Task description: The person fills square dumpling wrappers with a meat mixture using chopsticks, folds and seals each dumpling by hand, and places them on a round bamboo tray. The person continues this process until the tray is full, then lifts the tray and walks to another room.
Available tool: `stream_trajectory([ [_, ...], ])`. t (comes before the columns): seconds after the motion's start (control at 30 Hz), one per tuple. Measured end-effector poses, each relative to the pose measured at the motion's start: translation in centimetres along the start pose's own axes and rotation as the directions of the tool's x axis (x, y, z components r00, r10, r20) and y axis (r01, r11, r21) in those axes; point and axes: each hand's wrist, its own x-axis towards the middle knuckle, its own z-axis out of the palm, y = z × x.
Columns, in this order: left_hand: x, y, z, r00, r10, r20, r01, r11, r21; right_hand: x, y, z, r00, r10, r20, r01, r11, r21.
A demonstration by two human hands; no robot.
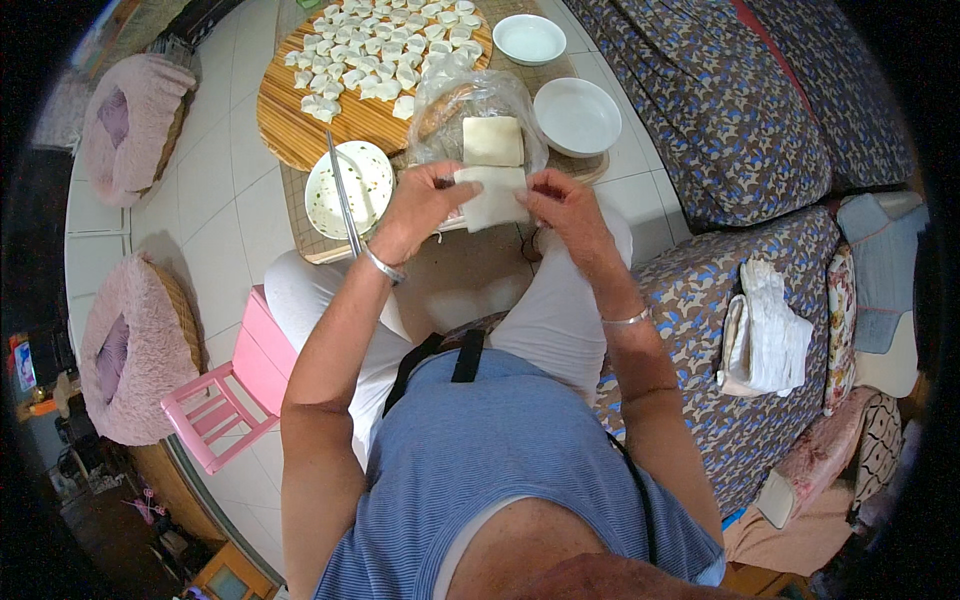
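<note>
A square dough wrapper (493,198) is stretched between my two hands. My left hand (429,201) pinches its left edge, and my right hand (564,208) pinches its right edge. Just beyond lies a stack of square wrappers (493,141) on a clear plastic bag (531,105). To the left is a white bowl (313,196) with traces of filling and green bits, metal chopsticks (342,187) resting across it. Many folded dumplings (386,51) cover a round wooden board (279,127) at the far left of the low table.
Two white bowls (577,118) (529,39) stand right of the bag. A pink chair (259,337) is at my left, near two fluffy pink seats (139,352) (139,127). A patterned sofa (675,285) with folded white cloth (772,337) is at my right.
</note>
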Motion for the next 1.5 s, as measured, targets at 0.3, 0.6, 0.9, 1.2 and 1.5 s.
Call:
stream_trajectory([
  [0.3,5.1,0.2,-1.2,0.996,0.045,-0.082,-0.048,0.998,-0.035,4.3,-0.3,0.9,0.972,-0.142,-0.189,0.1,0.971,-0.216],
  [0.6,6.7,-2.7,-1.0,0.956,0.196,-0.217,-0.209,0.977,-0.039,6.7,2.1,1.2,0.907,-0.346,-0.239,0.251,0.901,-0.354],
  [0.9,7.1,-3.6,0.6,0.932,0.195,-0.306,-0.219,0.975,-0.046,7.4,3.5,2.7,0.833,-0.516,-0.201,0.346,0.769,-0.538],
  [1.2,5.6,-0.3,0.4,0.982,0.067,-0.175,-0.146,0.861,-0.488,7.6,3.5,3.1,0.979,0.169,-0.116,-0.068,0.801,0.594],
  [1.5,7.3,-3.1,0.5,0.955,0.117,-0.271,-0.136,0.989,-0.053,7.4,3.9,3.1,0.947,-0.178,-0.269,0.105,0.958,-0.266],
])
